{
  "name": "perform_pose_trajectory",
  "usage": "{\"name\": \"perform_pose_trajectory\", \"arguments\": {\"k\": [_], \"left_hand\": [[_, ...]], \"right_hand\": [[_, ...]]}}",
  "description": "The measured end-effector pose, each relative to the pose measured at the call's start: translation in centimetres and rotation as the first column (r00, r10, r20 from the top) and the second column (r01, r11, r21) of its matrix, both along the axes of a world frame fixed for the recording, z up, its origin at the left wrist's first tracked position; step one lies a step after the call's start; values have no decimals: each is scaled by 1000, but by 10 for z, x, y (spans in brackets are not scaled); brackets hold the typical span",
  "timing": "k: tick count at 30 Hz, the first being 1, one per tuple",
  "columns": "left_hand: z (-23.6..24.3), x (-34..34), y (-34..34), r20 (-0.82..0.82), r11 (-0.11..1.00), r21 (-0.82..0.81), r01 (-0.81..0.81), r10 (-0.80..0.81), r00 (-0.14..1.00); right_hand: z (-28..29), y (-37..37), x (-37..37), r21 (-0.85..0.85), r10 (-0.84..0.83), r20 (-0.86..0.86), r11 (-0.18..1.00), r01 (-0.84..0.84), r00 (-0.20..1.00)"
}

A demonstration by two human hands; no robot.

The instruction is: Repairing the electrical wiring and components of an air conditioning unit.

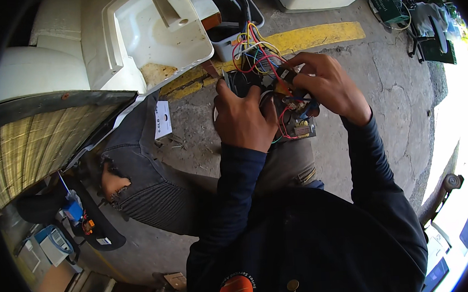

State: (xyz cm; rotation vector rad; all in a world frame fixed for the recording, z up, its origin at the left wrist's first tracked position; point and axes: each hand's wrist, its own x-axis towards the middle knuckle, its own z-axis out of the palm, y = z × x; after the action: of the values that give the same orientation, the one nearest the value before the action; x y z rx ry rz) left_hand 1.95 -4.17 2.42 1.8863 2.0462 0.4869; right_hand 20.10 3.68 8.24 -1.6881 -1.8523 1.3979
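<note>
A dark electronic control board [304, 129] with small components and red and green leads rests over my thigh. A bundle of coloured wires [259, 45] runs up from it toward a thick black cable. My left hand [247, 117] is closed around the board's black housing, its thumb and fingers on the near left side. With thumb and fingers together, my right hand [332, 85] pinches a small black block-shaped part [286, 74] among the wires. My fingers hide part of the housing and the lower wire ends.
On the left stands a large white appliance casing [190, 45] with a finned panel [38, 143]. A grey bin [258, 19] sits behind the wires. A yellow line [321, 34] crosses the concrete floor. A black seat [101, 223] bearing small items is at lower left; a white vehicle [467, 222] is at right.
</note>
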Motion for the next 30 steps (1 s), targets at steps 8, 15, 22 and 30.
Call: {"name": "perform_pose_trajectory", "arguments": {"k": [8,15,22,30], "left_hand": [[-7,8,4,-21,997,-58,-41,40,999],[-7,0,-1,-35,996,-83,-43,40,999],[-8,-17,2,115,995,-97,-30,41,992],[-33,-28,-2,366,1000,-2,3,-2,931]], "right_hand": [[18,-14,-15,10,-95,125,995,95,988],[-37,12,26,322,554,277,717,-619,785],[-34,1,13,100,525,113,839,-535,844],[-45,1,17,31,473,-155,880,-475,867]]}}
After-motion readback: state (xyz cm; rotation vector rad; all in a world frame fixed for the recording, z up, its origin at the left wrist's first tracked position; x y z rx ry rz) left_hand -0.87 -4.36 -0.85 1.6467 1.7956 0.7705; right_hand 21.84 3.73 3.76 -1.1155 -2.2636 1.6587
